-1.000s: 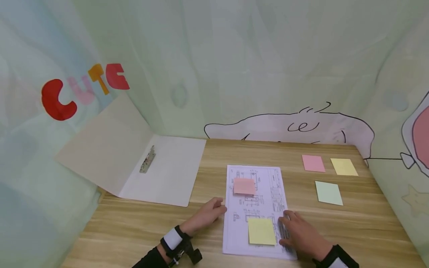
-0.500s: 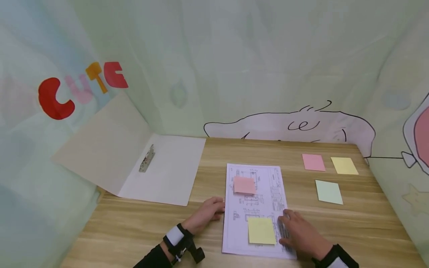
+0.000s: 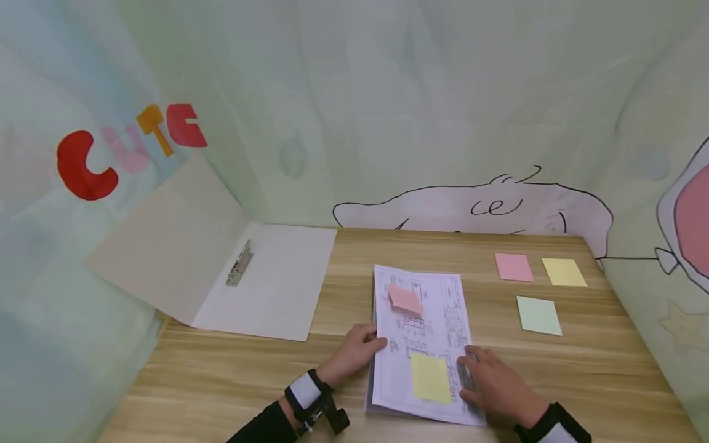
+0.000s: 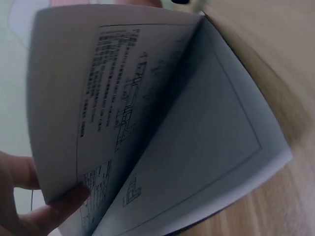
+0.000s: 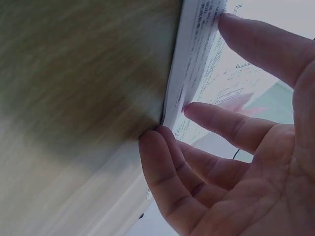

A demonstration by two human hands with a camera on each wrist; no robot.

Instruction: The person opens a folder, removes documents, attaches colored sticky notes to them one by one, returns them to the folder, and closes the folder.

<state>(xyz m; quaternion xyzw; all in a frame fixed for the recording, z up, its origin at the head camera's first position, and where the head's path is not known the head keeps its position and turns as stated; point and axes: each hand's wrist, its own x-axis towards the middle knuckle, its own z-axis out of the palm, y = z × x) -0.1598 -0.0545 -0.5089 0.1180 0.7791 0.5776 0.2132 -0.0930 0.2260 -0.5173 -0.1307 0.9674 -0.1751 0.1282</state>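
A stack of printed drawing sheets (image 3: 396, 387) lies in the middle of the table, its upper part raised along the left side. My left hand (image 3: 354, 354) pinches that raised edge between thumb and fingers. In the left wrist view a dark gap parts the lifted sheets (image 4: 64, 98) from the lower page (image 4: 211, 132). My right hand (image 3: 498, 381) rests at the right edge, its extended fingertips touching the paper and the side of the stack (image 5: 174, 93). On the top sheet are a pink sticky note (image 3: 405, 300), tilted, and a yellow sticky note (image 3: 431, 378).
At the left an opened folder (image 3: 282, 277) with a metal clip (image 3: 240, 266) leans its cover (image 3: 177, 240) on the wall. Pink (image 3: 514, 267), yellow (image 3: 564, 272) and pale green (image 3: 539, 315) sticky notes lie at the right on the wooden table (image 3: 221, 381).
My left hand has moved slightly right, taken hold of the left edge and lifted the upper sheets. The pink note on top has tilted with them. My right hand has stayed nearly still.
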